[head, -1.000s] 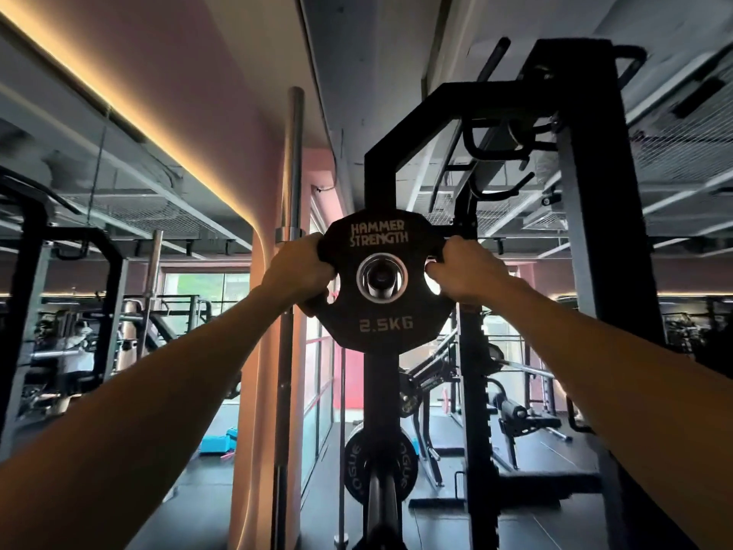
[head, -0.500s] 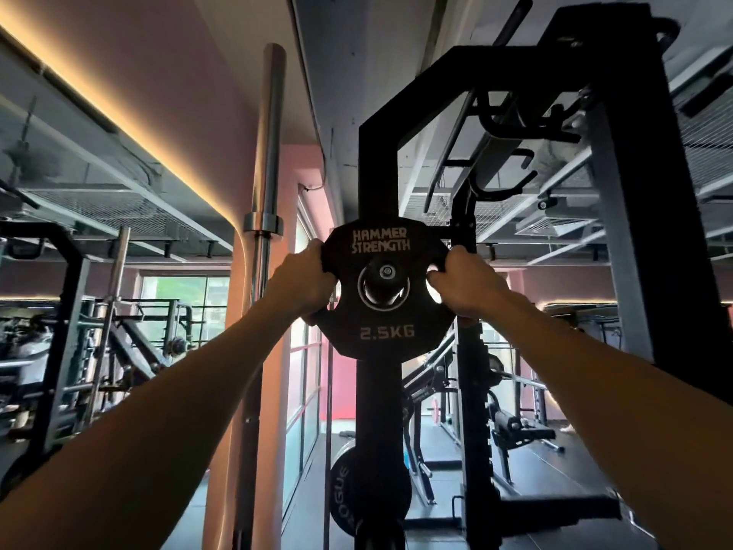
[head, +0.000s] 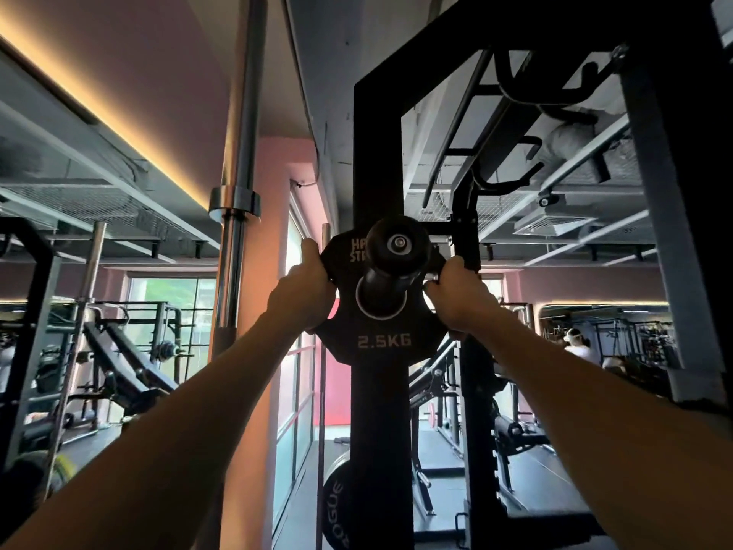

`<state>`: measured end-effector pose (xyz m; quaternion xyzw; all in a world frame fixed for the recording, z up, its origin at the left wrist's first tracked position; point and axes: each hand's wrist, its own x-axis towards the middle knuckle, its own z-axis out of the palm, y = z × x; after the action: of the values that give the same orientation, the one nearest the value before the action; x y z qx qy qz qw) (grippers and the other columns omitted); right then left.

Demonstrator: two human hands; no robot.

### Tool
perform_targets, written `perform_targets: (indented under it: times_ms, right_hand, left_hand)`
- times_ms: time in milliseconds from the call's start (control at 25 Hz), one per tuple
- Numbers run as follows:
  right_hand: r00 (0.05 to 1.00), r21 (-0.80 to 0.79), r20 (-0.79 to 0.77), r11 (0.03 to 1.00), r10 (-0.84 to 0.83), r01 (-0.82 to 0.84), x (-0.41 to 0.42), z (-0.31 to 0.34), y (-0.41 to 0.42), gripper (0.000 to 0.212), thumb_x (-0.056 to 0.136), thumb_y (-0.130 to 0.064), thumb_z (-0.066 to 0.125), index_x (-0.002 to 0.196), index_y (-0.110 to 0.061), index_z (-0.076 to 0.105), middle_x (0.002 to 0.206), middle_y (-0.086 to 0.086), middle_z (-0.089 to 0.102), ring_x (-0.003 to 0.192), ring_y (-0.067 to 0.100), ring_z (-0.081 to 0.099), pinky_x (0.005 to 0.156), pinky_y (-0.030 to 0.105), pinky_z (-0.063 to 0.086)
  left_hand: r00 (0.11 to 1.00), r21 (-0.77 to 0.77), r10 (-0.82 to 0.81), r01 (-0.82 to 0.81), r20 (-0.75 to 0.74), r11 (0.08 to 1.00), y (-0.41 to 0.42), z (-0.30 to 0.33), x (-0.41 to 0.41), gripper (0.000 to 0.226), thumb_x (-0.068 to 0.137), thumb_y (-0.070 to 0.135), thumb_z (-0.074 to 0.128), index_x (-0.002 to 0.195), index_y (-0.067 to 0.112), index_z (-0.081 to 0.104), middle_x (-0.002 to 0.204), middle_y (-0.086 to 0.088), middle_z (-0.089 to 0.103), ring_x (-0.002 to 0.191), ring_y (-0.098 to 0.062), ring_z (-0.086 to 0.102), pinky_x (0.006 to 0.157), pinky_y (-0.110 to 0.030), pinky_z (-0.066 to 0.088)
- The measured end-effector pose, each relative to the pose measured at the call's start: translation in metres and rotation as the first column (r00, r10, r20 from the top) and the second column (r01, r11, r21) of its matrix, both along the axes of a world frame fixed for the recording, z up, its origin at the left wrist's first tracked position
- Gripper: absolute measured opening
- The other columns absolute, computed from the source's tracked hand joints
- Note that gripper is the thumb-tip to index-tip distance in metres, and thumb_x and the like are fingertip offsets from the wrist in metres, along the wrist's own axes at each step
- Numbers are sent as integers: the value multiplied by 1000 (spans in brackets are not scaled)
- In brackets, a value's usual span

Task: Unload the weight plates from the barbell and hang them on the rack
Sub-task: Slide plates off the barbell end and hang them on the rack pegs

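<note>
From the head camera, both arms reach up and forward to a small black weight plate (head: 382,331) marked 2.5KG, held flat against the black rack upright (head: 378,410). The left hand (head: 305,287) grips the plate's left edge with the fingers curled round the rim, and the right hand (head: 456,297) grips the right edge the same way, a two-sided hold that probably keeps the plate square to the peg (head: 390,264). That storage peg juts out toward the camera and passes through the plate's centre hole, so the plate looks threaded on, pushed well back along it. Lower on the same upright hangs a larger plate (head: 337,510) lettered ROGUE. A steel barbell (head: 238,192) stands upright just left of the rack, apart from both hands. The hang seems nearly done; letting go is likely what remains.
</note>
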<state>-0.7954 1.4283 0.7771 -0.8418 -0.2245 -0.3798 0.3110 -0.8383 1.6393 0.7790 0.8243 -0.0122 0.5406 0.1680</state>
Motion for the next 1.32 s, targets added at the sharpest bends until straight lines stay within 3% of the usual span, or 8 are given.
perform_targets:
  times_ms: [120,360,560,640,760,1040,1160,1320]
  right_hand:
    - [1000,10,20,1000,-14,14,10,0,2,26,98,-33,42,102,-8,33,88,7,48,63,24,52,53,30,39]
    - [995,-72,-27,993,-93,91,-7,-17,1,42,99,-26,38,131,-2,25,108,18,54,101,40,61,87,50,51]
    - [996,-178,-41,981,-82,74,-30,-51,-18,39,101,-36,26,122,-6,37,112,15,56,102,36,60,81,43,46]
    - [986,-161,-145,985,-82,58,-41,-63,-31,50,98,-49,32,126,-9,37,122,14,58,109,35,59,89,43,46]
    - [970,-215,-239,976,-33,-20,-66,-79,-56,61,91,-59,44,132,-14,38,133,9,55,118,31,55,99,47,44]
    - [947,-266,-317,953,56,-145,-135,-113,-129,71,79,-65,58,132,-20,43,133,0,55,118,23,54,98,38,39]
    - [936,-272,-341,944,86,-186,-169,-126,-157,71,78,-66,59,131,-22,43,129,-1,57,115,23,56,100,45,42]
    - [946,-301,-318,940,59,-160,-219,-134,-198,73,79,-66,57,135,-22,41,135,2,51,120,26,53,102,49,38]
  left_hand:
    - [1000,8,-1,0,21,1000,1,-1,4,20,97,15,45,100,14,25,67,-2,50,54,-22,49,48,-29,30]
    - [986,73,155,-151,-56,986,-6,-19,-9,16,101,20,38,106,9,26,60,-1,44,47,-24,43,54,-31,31]
    - [941,-34,140,-158,-307,987,-21,-55,-49,45,104,34,29,134,0,28,78,-15,63,61,-33,64,52,-40,51]
    - [910,-30,82,-103,-405,994,-29,-74,-72,40,104,37,35,127,5,34,71,-3,57,51,-18,58,45,-26,44]
    - [836,71,92,-64,-542,995,-47,-99,-106,42,95,44,53,122,13,46,75,3,58,62,-10,54,55,-18,35]
    - [807,-32,-29,12,-590,999,-120,-126,-180,52,87,50,64,127,20,53,123,-10,61,111,-26,59,90,-30,43]
    - [808,-71,-34,-9,-588,997,-143,-139,-205,49,85,49,67,123,20,56,110,-5,63,101,-24,61,82,-29,44]
    - [816,-36,-23,2,-577,999,-146,-155,-219,72,61,84,62,119,41,55,107,12,65,91,-8,63,83,-31,54]
